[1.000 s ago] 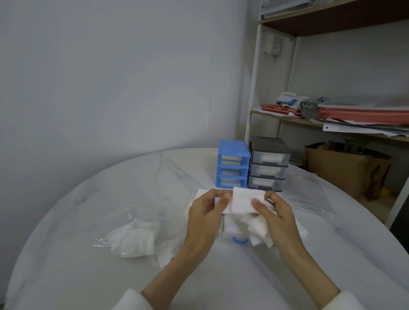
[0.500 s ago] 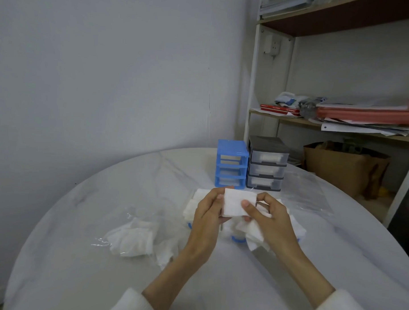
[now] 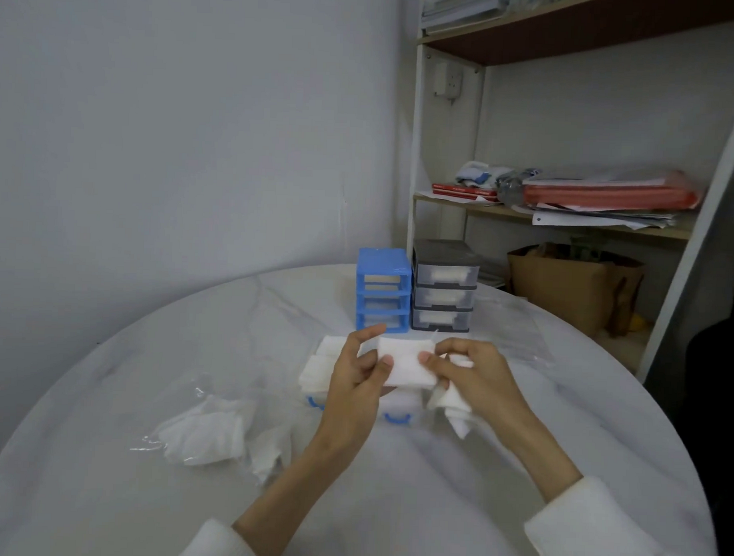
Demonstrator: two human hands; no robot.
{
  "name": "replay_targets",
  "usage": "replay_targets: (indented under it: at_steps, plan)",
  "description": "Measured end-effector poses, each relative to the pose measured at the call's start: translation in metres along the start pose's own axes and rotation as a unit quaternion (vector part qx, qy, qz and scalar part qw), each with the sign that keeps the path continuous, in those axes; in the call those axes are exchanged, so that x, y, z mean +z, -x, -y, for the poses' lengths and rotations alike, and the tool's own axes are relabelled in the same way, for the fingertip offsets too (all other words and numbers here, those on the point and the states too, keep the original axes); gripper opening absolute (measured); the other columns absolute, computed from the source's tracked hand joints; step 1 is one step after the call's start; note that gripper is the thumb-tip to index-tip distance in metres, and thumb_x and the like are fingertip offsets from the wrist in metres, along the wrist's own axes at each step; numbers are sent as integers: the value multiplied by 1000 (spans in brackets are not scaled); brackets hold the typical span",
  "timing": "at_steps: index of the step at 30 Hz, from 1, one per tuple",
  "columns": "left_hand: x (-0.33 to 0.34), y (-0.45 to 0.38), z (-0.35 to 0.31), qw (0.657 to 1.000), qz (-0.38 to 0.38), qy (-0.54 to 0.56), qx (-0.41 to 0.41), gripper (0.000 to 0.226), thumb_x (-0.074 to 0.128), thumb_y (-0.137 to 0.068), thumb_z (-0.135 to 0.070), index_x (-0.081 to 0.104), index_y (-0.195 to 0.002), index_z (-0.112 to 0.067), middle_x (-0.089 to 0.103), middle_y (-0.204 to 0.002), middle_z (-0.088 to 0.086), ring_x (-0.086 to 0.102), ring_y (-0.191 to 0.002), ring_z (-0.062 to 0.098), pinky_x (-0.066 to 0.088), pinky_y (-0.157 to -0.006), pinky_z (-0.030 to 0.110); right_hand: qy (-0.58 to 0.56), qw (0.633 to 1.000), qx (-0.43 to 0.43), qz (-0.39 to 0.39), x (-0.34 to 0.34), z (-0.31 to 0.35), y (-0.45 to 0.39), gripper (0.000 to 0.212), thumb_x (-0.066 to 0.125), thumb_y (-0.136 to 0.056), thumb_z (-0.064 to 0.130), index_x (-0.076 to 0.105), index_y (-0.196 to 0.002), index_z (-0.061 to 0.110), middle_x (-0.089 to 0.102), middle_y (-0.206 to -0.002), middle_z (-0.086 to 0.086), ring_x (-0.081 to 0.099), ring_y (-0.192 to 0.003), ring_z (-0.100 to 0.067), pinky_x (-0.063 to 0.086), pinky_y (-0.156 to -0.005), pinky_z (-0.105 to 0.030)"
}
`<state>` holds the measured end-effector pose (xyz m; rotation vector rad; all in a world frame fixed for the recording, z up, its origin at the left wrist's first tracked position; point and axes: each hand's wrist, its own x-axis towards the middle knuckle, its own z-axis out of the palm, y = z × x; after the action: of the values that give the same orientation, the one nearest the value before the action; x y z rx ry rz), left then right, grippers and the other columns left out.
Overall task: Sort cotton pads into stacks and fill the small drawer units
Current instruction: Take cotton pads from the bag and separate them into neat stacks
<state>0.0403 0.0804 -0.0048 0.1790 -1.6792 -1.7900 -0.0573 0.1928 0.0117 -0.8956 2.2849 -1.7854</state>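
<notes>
drawer units (image 3: 414, 292) behind pads (image 3: 404, 364), on table (image 3: 101, 455)

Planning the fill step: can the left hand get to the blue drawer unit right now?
Probably yes, but not free: the left hand grips the cotton pad stack together with the right hand. The blue drawer unit stands just beyond, nothing between.

a plain grey wall (image 3: 188, 117) stands behind the round marble table (image 3: 99, 497), with a cluttered shelf unit (image 3: 567, 218) at right.

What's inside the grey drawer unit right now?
Through the clear fronts of the grey drawer unit, all three drawers show white cotton pads. How full each is, and how far back they go, is hidden by the dark frame.
</notes>
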Motion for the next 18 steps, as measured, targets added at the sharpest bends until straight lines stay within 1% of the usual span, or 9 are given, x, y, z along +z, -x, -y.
replay_targets:
  at_steps: [2,4,6,8,9,11,14,16,18]
  plan:
    - [8,-1,2,1000,7,-7,-3,31,43,-96,3,52,-113,-20,66,-83,5,65,-83,9,53,-70,18,5,1000,11,-3,-15,0,-4,11,73,-80,23,65,-73,19,56,-50,14,54,-59,-5,39,-49,-6]
    - [16,-3,4,1000,9,-5,-6,30,42,-95,6,53,-113,-15,68,-79,-2,66,-80,4,52,-70,16,5,1000,28,-7,-28,-2,-6,12,70,-82,23,64,-75,18,55,-57,9,53,-60,-8,39,-48,-7]
    - [21,-4,4,1000,12,5,-9,31,40,-94,11,54,-109,-12,69,-85,1,67,-78,4,52,-71,16,11,999,40,-24,-40,-5,-9,25,65,-87,22,59,-63,18,54,-58,5,48,-56,-9,36,-45,-9]
    - [24,-4,4,1000,10,-18,2,34,40,-91,15,56,-103,-12,69,-93,4,68,-81,7,52,-75,17,25,997,56,-44,-54,-9,-10,40,61,-90,19,54,-51,17,53,-55,2,45,-52,-10,34,-44,-12]
    - [25,-4,4,999,3,-45,17,36,41,-89,16,58,-99,-13,69,-95,4,67,-83,7,52,-77,17,31,996,66,-51,-61,-11,-9,41,60,-91,19,53,-50,15,54,-56,0,45,-52,-11,35,-44,-13]
    - [26,-4,4,991,-11,-123,57,40,42,-87,17,61,-93,-18,68,-97,0,64,-86,3,50,-79,16,47,994,84,-53,-73,-16,-9,42,59,-91,20,53,-50,13,56,-61,-4,47,-54,-13,37,-45,-12]
    - [32,-2,5,970,3,-225,91,44,40,-90,12,61,-89,-26,65,-97,-12,59,-92,-3,44,-78,8,99,990,96,-11,-81,-23,-7,45,57,-92,20,49,-48,14,55,-60,-2,46,-54,-12,34,-43,-8]
    - [37,-1,6,952,22,-285,109,40,40,-93,6,61,-94,-28,63,-99,-16,58,-96,1,42,-79,7,125,987,99,22,-81,-24,-8,43,56,-93,21,49,-52,11,54,-61,-2,46,-56,-12,35,-46,-9]
    - [41,0,9,928,50,-342,141,33,41,-95,-2,63,-106,-24,63,-110,-12,56,-104,5,40,-87,10,146,983,100,38,-80,-24,-10,33,55,-93,23,58,-63,8,58,-69,-2,49,-60,-12,38,-52,-14]
